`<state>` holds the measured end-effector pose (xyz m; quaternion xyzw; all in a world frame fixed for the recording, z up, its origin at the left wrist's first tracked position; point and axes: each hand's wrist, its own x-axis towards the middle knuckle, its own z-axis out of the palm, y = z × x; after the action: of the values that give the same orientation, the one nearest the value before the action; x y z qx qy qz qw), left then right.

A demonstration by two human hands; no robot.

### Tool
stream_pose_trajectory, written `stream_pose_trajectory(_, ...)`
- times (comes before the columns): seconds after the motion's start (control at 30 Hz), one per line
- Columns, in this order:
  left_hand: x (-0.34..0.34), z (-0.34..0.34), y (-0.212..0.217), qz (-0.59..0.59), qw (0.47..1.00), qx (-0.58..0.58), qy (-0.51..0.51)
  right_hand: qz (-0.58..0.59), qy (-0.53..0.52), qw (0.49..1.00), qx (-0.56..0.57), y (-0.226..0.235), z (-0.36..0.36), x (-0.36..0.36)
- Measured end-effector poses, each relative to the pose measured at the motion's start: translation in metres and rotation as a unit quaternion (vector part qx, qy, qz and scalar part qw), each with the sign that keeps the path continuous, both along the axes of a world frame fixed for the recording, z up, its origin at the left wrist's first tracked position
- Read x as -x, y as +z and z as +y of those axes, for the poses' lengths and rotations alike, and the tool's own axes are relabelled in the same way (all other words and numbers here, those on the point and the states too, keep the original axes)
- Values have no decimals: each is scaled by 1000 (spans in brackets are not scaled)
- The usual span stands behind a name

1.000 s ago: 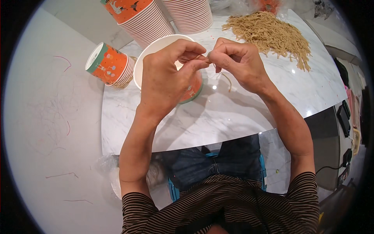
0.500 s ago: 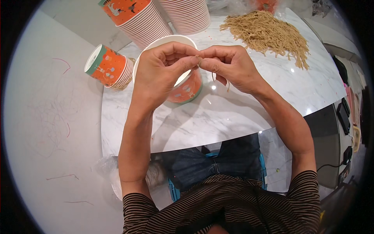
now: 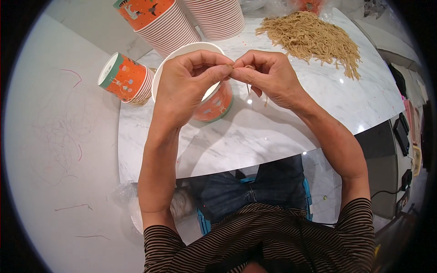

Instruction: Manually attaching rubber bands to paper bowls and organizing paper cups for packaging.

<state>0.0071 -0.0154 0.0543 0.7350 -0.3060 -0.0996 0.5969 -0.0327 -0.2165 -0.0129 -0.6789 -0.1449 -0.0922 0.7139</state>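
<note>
My left hand [image 3: 180,86] and my right hand [image 3: 273,77] meet fingertip to fingertip over the right rim of a white-lined paper tub [image 3: 217,105] with an orange and green outside. Thumb and forefinger are pinched together on both. Between them is a thin tan string [image 3: 248,88], mostly covered by the fingers; its loose end dangles below my right hand. My left hand and wrist block part of the tub, and its inside shows only as a white strip. A heap of the same tan strings [image 3: 314,41] lies at the far right of the table.
A short stack of orange paper tubs [image 3: 126,79] lies tilted at the left by the wall. Taller tub stacks [image 3: 170,32] stand at the back. Clear plastic bags [image 3: 255,5] sit behind them. The marble-patterned table [image 3: 205,154] has a curved front edge above my lap.
The tub has shifted slightly left. My fingertips have closed up tighter, and the dangling string has moved a little; both hands stay in nearly the same place.
</note>
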Motion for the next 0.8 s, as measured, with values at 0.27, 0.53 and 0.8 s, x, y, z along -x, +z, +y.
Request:
stream_pose_trajectory(0.27, 2, -5, 0, 11, 997, 36, 61, -70, -33, 996, 33, 1, 2, 3)
stream_pose_trajectory(0.53, 12, -9, -4, -106, 990, 12, 87, -79, -41, 995, 39, 0, 2, 4)
stream_pose_trajectory(0.8, 14, -12, -17, -217, 967, 9, 136, -100, -51, 992, 50, -3, 3, 2)
